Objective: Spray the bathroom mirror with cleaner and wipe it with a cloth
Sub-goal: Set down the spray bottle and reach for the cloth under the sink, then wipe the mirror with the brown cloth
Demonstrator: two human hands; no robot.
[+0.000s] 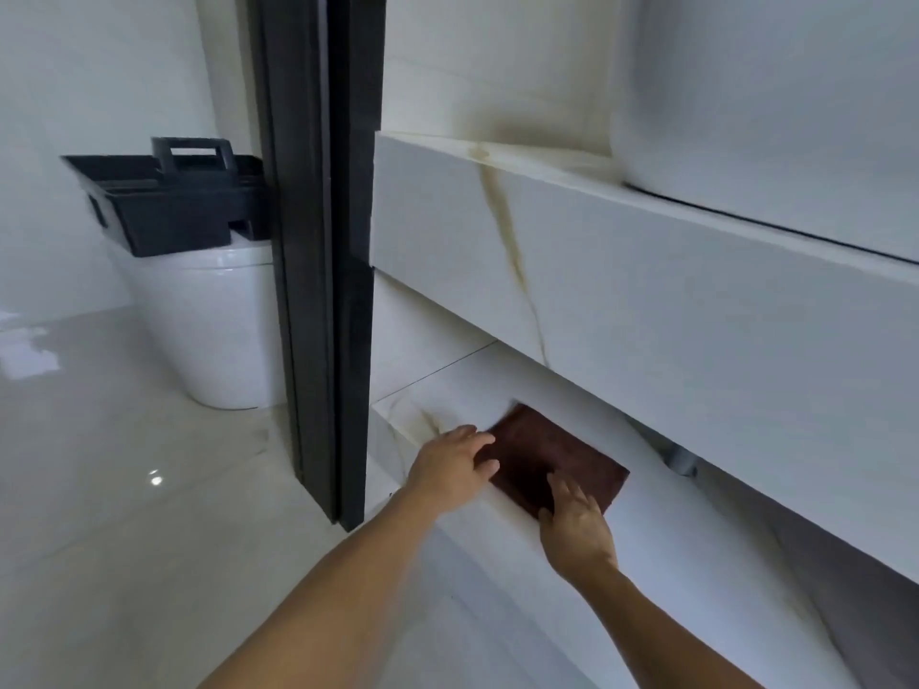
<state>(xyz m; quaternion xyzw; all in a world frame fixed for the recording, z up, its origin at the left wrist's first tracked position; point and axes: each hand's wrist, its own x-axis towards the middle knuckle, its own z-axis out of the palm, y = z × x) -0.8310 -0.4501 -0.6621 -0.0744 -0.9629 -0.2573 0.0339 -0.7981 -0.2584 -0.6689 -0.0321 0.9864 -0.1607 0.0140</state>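
1. The cloth is dark brown and folded flat. It lies on the low white shelf under the counter.
2. The left hand is at the left end of the cloth. Its fingers are bent a little and touch the cloth's edge. I cannot tell if they pinch it.
3. The right hand is at the near edge of the cloth. Its fingers are spread open and lie flat on top.
4. A white basin sits on the counter, high on the right.
5. A black door frame stands left of the counter.
6. Past the frame is a white toilet. A black caddy with a handle sits on top of it.
7. The floor is pale and shiny.
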